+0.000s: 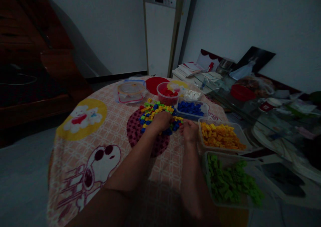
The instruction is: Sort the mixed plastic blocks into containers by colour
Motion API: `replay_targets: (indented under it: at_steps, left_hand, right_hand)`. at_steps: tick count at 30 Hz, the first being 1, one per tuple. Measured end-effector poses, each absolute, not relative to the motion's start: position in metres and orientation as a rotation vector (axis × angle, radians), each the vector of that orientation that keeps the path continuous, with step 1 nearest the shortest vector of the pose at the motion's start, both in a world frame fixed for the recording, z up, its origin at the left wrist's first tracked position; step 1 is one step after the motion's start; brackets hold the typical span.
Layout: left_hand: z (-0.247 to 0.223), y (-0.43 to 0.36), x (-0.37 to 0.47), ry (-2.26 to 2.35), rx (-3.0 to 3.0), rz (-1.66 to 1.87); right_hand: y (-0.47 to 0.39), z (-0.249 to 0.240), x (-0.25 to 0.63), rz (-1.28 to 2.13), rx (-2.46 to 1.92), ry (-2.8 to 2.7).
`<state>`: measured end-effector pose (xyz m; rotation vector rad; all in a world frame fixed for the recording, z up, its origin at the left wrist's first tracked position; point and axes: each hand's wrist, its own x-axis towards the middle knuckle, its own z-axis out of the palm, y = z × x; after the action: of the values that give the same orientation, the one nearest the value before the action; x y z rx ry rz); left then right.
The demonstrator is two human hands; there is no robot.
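A heap of mixed toy building bricks (pixel 152 111), yellow, blue, green and red, lies on the round tabletop. Over the near side of this heap is my left hand (pixel 162 121), its fingers curled down among the bricks and mostly hidden. My right hand (pixel 189 130) rests at the heap's right edge with fingers closed together. A speck of red shows by its fingertips, too small to name. Just right of that hand stands a clear tub of yellow bricks (pixel 220 136). Beyond both hands sits a tub of blue bricks (pixel 190 108).
Nearer me on the right is a tub of green bricks (pixel 233 181). A round tub of red bricks (pixel 168 92) and a container of white pieces (pixel 192 94) stand farther back. Stacked lidded containers (pixel 131 90) are at back left. A cluttered glass table (pixel 225 94) adjoins on the right.
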<state>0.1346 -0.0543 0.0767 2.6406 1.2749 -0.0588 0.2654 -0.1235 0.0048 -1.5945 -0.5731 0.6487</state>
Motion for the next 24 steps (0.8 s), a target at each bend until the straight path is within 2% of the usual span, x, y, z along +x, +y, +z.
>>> replay_targets:
  at_steps: [14, 24]
  left_hand:
    - [0.076, -0.059, 0.14, 1.2, 2.662, -0.104]
    - [0.061, -0.048, 0.143, 1.122, 2.583, 0.254]
  right_hand:
    - [-0.122, 0.004, 0.267, 0.653, -1.586, -0.578]
    - [-0.123, 0.004, 0.268, 0.645, -1.6, -0.609]
